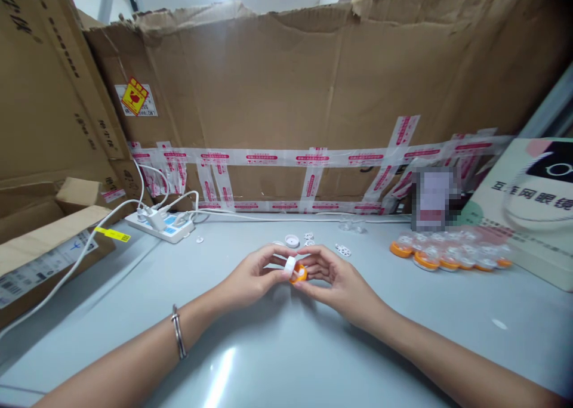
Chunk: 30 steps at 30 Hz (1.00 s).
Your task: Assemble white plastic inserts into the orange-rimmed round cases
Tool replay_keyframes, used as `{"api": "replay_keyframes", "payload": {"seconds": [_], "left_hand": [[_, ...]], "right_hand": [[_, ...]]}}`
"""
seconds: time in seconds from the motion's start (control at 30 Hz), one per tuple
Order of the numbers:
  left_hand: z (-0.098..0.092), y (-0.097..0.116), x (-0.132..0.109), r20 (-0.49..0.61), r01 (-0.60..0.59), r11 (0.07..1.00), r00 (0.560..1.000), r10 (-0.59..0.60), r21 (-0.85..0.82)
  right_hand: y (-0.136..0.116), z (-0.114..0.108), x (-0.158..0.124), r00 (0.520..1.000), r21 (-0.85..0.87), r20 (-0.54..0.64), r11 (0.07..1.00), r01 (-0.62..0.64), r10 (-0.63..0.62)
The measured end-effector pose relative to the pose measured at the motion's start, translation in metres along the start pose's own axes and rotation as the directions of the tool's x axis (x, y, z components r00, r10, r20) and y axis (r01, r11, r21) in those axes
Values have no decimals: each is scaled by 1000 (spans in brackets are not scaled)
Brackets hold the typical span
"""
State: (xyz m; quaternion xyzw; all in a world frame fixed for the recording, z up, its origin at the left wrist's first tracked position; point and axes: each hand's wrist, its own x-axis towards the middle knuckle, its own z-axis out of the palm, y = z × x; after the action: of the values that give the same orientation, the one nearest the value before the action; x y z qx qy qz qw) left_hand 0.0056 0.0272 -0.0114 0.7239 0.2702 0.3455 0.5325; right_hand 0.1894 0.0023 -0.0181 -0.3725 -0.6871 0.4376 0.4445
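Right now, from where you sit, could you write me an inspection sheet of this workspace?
Surface: smooth, pale grey-blue tabletop, with a glare streak near the front.
Job's things: small white round plastic piece and small orange round plastic part, close together between the hands.
Clutter: loose white plastic disc and others beyond the hands; cluster of orange-and-clear round plastic pieces at right.
Hands: left hand pinches the white piece; right hand holds the orange part.
Cables: white cords around a white power strip, left rear.
Surroundings: tall brown cardboard behind.
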Motion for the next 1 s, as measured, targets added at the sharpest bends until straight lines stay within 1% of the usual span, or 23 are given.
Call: {"api": "replay_keyframes", "payload": {"seconds": [0.1, 0.23, 0.37, 0.5, 0.67, 0.83, 0.93, 1.0], "left_hand": [[2, 3, -1, -12, -37, 993, 999, 39, 115], [1, 6, -4, -11, -107, 951, 993, 116, 291], [-1, 9, -7, 49, -208, 882, 977, 208, 423], [-2, 14, -8, 109, -266, 812, 963, 245, 520], [-2, 18, -9, 146, -314, 773, 948, 281, 551], [-3, 19, -11, 197, -334, 763, 943, 269, 554], [-4, 18, -10, 169, -304, 790, 953, 253, 533], [-5, 16, -9, 122, -251, 848, 968, 219, 468]], "right_hand": [[2, 0, 0, 1000, 30, -6, 999, -18, 18], [1, 1, 0, 996, 88, -19, 993, -83, 85], [-2, 2, 1, 987, 146, -13, 977, -157, 160], [-5, 4, 0, 974, 231, -2, 948, -219, 226], [-4, 5, 0, 963, 271, -59, 932, -239, 264], [0, 6, 0, 956, 282, -23, 919, -274, 293], [-2, 6, 1, 954, 281, -37, 919, -276, 298], [-4, 5, 1, 953, 280, -36, 919, -279, 300]]}}
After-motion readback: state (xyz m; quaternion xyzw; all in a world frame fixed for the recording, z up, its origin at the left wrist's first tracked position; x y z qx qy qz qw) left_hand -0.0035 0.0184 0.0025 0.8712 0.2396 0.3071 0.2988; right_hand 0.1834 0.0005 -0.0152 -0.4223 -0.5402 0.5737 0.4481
